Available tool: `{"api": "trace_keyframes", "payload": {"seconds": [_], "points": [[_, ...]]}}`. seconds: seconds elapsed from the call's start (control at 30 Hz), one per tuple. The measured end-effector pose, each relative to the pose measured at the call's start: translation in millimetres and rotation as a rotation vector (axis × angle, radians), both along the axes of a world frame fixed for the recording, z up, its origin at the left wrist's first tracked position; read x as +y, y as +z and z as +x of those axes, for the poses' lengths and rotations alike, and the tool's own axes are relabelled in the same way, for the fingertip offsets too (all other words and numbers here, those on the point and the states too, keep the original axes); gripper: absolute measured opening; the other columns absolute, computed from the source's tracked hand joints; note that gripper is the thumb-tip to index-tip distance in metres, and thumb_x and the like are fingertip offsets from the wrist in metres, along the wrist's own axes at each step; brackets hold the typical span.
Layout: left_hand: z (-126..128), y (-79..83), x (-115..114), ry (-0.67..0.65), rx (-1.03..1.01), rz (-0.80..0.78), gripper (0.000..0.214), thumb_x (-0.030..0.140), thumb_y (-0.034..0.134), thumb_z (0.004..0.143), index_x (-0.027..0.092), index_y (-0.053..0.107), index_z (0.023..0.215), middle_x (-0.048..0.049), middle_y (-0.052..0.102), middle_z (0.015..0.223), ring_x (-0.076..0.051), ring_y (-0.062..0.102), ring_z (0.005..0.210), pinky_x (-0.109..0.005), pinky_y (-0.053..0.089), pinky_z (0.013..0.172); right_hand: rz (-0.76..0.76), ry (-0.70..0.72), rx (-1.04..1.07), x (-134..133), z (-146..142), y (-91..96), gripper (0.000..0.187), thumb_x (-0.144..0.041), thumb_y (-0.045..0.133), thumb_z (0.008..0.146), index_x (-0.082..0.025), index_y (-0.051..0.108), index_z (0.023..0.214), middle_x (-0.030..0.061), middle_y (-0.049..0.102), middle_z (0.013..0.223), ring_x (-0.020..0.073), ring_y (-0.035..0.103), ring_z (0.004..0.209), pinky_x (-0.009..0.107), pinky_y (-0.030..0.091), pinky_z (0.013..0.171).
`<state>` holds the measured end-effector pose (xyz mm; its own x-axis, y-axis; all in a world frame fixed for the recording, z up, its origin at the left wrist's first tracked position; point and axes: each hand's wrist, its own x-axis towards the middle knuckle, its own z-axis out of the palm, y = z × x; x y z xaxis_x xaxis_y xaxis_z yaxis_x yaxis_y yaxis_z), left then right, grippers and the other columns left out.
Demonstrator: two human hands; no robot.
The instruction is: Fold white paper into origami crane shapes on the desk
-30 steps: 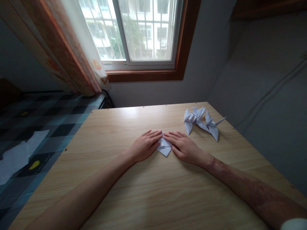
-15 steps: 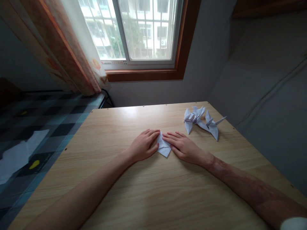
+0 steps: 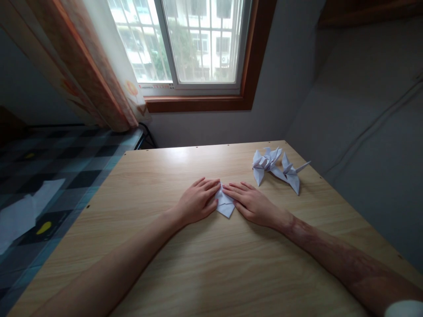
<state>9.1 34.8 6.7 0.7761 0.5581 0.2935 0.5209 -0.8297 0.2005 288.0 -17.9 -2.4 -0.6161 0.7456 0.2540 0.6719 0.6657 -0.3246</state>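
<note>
A small folded sheet of white paper (image 3: 226,207) lies flat on the wooden table between my two hands, one corner pointing toward me. My left hand (image 3: 200,199) rests palm down on its left side, fingers stretched out over the edge. From the right, my right hand (image 3: 246,200) lies flat with its fingertips on the paper's right side. Both hands cover parts of the paper, so its full outline is hidden. Beyond my right hand sit several folded white paper cranes (image 3: 267,162), close together near the far right corner.
The light wooden table (image 3: 185,268) stands below a barred window (image 3: 205,44). At left is a bed with a checked cover (image 3: 82,154), loose white paper sheets (image 3: 20,218) on it. A patterned curtain (image 3: 99,66) hangs beside the window.
The view has shifted very slightly. Both hands stay pressed on the folded paper, with almost no visible movement.
</note>
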Motion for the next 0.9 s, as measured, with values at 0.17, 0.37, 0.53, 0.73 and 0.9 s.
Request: {"api": "trace_keyframes", "payload": {"seconds": [0.17,0.37,0.53,0.73,0.9], "points": [[0.2,3.6,-0.9,0.003,0.04,0.003,0.054,0.034,0.053,0.106,0.023,0.058,0.158,-0.0107,0.057,0.164,-0.029,0.057,0.149,-0.054,0.033,0.134,-0.008,-0.005,-0.011,-0.5,-0.5,1.9,0.061,-0.02,0.05,0.109,-0.028,0.044,0.169,0.0071,0.047,0.173,0.0264,0.044,0.16,0.055,0.034,0.132],[-1.8,9.1,-2.2,0.007,0.057,-0.063,0.054,0.037,0.056,0.104,0.023,0.056,0.156,-0.0104,0.055,0.167,-0.03,0.051,0.155,-0.056,0.029,0.136,-0.014,-0.008,0.001,-0.8,-0.6,1.4,0.061,-0.021,0.05,0.109,-0.028,0.043,0.169,0.0063,0.047,0.173,0.0264,0.043,0.16,0.056,0.031,0.133],[-4.2,10.6,-1.0,0.004,-0.011,-0.086,0.056,0.038,0.062,0.1,0.021,0.053,0.153,-0.0131,0.061,0.161,-0.028,0.055,0.151,-0.055,0.031,0.135,-0.005,0.004,-0.005,-1.4,-2.0,3.1,0.062,-0.018,0.049,0.108,-0.029,0.043,0.169,0.0047,0.048,0.173,0.0265,0.044,0.16,0.056,0.032,0.133],[-7.5,8.7,2.0,-0.051,-0.018,-0.084,0.052,0.04,0.062,0.101,0.021,0.056,0.149,-0.0138,0.059,0.162,-0.028,0.053,0.153,-0.055,0.031,0.135,0.028,0.04,-0.041,-1.0,-1.5,5.0,0.061,-0.018,0.048,0.109,-0.032,0.045,0.168,0.0067,0.047,0.173,0.0282,0.043,0.16,0.056,0.032,0.132],[-9.4,10.3,2.7,-0.084,-0.038,-0.055,0.069,0.054,0.07,0.097,0.02,0.054,0.154,-0.0172,0.058,0.162,-0.032,0.052,0.154,-0.057,0.033,0.133,0.033,0.05,-0.054,0.8,0.6,2.1,0.057,-0.021,0.049,0.11,-0.032,0.049,0.166,0.0077,0.046,0.173,0.0288,0.042,0.16,0.056,0.033,0.132]]}}
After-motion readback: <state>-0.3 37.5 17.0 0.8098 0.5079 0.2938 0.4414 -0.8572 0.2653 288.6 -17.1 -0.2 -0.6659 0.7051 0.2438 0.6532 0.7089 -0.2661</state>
